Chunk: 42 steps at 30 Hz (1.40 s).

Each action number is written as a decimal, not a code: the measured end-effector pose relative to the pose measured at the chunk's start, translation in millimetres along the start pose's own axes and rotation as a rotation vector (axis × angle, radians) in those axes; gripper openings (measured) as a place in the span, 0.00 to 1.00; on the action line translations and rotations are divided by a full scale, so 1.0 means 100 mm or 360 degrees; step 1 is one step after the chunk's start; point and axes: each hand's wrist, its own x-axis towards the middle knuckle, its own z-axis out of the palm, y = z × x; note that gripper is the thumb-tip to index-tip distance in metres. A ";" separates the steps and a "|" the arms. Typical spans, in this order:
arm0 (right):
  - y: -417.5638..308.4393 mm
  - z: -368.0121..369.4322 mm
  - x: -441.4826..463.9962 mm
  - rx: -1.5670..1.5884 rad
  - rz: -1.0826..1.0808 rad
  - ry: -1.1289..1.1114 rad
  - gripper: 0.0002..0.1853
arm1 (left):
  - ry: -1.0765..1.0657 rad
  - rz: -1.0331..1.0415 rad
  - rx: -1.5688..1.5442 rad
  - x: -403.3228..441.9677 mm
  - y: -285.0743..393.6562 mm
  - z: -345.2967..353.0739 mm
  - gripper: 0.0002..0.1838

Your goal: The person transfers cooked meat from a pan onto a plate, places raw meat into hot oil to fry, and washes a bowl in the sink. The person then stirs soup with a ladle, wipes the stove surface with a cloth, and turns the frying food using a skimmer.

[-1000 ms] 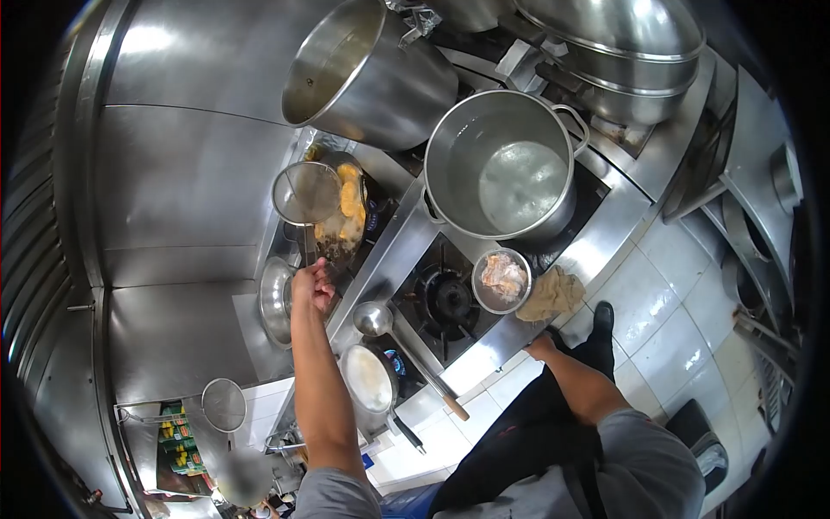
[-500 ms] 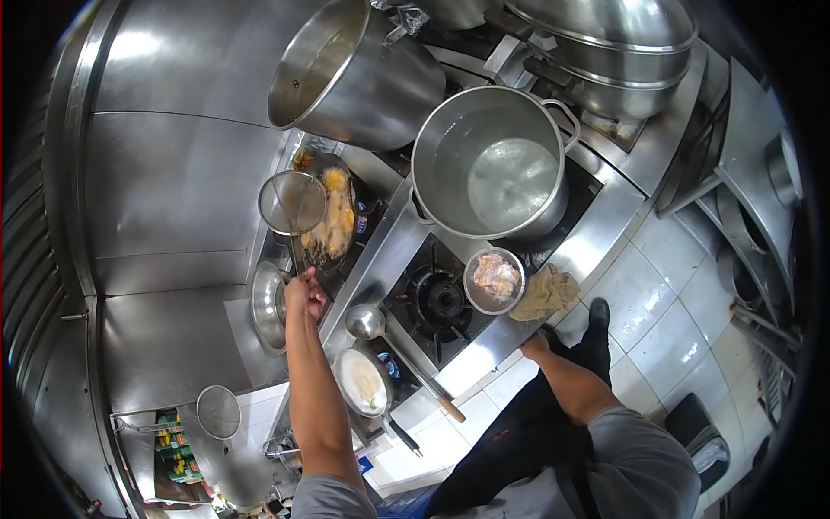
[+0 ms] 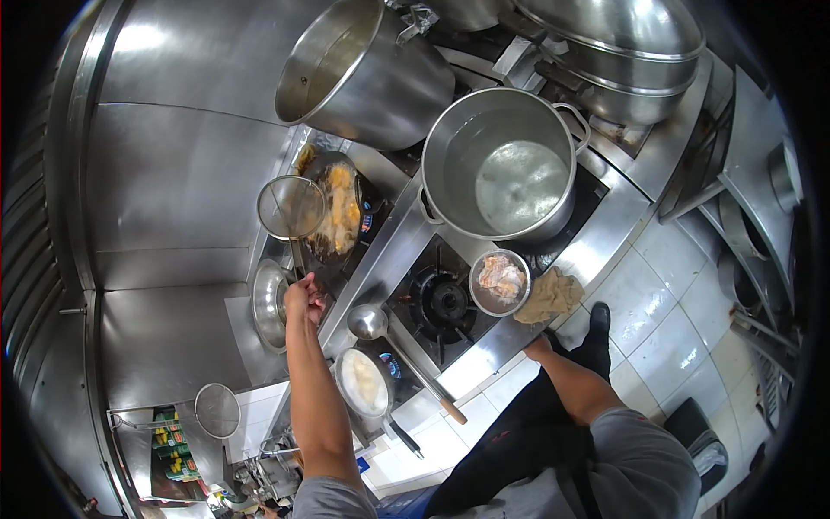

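Beside a steel wall [image 3: 181,182] and tiled floor [image 3: 661,290], a steel counter [image 3: 477,363] carries two open pots [image 3: 389,99], two pans [image 3: 388,408], one ladle [image 3: 367,323], one bowl [image 3: 492,306], one cloth [image 3: 549,295]. Of two strainers, one strainer [image 3: 292,208] is in the left hand [image 3: 303,299], fingers curled round its handle, mesh just beside frying food [image 3: 342,221]. The right hand [image 3: 538,348] is near the counter's edge, fingers unclear.
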 end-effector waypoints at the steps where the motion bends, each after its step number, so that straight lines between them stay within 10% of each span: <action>1: -0.01 -0.01 -0.01 -0.0001 -0.0001 0.0015 0.36 | 0.0021 0.0003 0.0010 -0.02 0.00 0.01 0.03; 21: 0.30 0.32 0.18 -0.0179 -0.0288 0.0259 0.36 | -0.0023 -0.0011 -0.0071 0.06 0.04 0.06 0.05; 23: -0.12 -0.29 -0.19 0.0504 0.0414 -0.0209 0.37 | -0.0043 -0.0078 -0.0118 0.12 0.06 0.07 0.03; 30: 0.51 -0.81 -0.65 0.0683 0.0854 -0.0043 0.27 | -0.0248 -0.0179 -0.0285 0.29 0.20 0.14 0.07; 34: 1.18 -1.31 -1.19 0.0854 0.0916 0.0098 0.13 | -0.0243 -0.0221 -0.0275 0.38 0.27 0.15 0.07; 36: 2.41 -1.22 -1.24 0.0105 0.0371 -0.0230 0.09 | -0.0222 -0.0211 -0.0316 0.28 0.35 0.16 0.08; 38: 1.99 -1.68 -1.70 0.1040 0.1216 0.0228 0.09 | -0.0282 -0.0214 -0.0315 0.27 0.38 0.12 0.08; 42: 2.04 -2.08 -2.21 0.1298 0.1352 0.0463 0.14 | -0.0319 -0.0159 -0.0302 0.15 0.44 0.09 0.09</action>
